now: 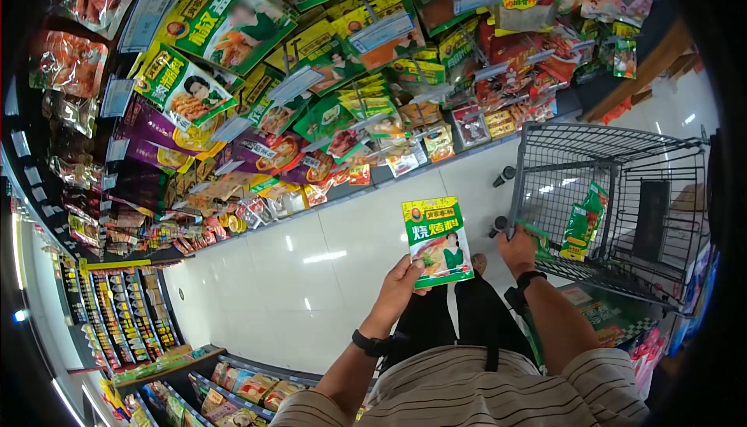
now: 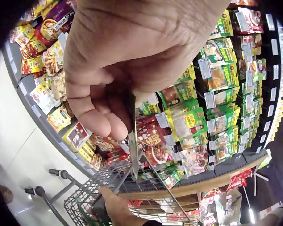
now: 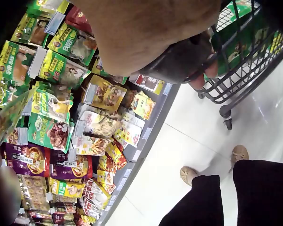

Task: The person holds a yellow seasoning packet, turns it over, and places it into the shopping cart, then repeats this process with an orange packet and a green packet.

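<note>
In the head view, my left hand (image 1: pixel 403 281) pinches the lower left edge of a green and yellow seasoning packet (image 1: pixel 437 240), its printed front facing up. The left wrist view shows the left hand (image 2: pixel 132 52) from close by, fingers curled, with the packet (image 2: pixel 133 141) seen nearly edge-on. My right hand (image 1: pixel 518 253) grips the handle of a grey wire shopping cart (image 1: pixel 564 151). Seen from the right wrist, that hand (image 3: pixel 151 33) wraps round the dark handle (image 3: pixel 181 59). Inside the cart lies another green packet (image 1: pixel 585 223).
Shelves of hanging packets (image 1: pixel 334 61) with price tags run along the far side. Pale tiled floor (image 1: pixel 272 287) lies between them and a lower shelf unit (image 1: pixel 233 384) at the bottom left. The cart's wheels (image 1: pixel 504 176) stand near the shelf base.
</note>
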Motion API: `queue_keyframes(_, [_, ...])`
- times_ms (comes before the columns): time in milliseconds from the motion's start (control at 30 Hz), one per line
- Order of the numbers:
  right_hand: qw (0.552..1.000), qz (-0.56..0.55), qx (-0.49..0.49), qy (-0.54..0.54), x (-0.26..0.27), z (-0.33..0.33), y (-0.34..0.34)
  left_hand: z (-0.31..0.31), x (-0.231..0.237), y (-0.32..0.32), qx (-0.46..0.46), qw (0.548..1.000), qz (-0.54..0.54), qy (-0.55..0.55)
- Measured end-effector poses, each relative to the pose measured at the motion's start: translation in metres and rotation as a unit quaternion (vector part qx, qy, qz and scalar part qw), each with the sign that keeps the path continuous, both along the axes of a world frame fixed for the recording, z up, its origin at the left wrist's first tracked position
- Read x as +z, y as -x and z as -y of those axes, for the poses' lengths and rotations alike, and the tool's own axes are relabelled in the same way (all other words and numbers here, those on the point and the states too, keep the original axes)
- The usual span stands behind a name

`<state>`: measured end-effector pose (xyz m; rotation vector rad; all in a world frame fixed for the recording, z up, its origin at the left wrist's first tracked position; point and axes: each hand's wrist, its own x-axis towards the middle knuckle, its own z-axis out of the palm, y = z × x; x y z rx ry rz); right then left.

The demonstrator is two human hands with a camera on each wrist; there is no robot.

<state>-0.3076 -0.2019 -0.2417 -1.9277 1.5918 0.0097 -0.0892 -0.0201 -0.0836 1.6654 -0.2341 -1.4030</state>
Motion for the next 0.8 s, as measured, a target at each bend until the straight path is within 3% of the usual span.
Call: queue_keyframes(800, [0.999, -0.047, 0.016, 0.006, -0.013, 0.005, -0.002, 0.004, -0.016, 0.002, 0.017, 0.999, -0.028, 0.019])
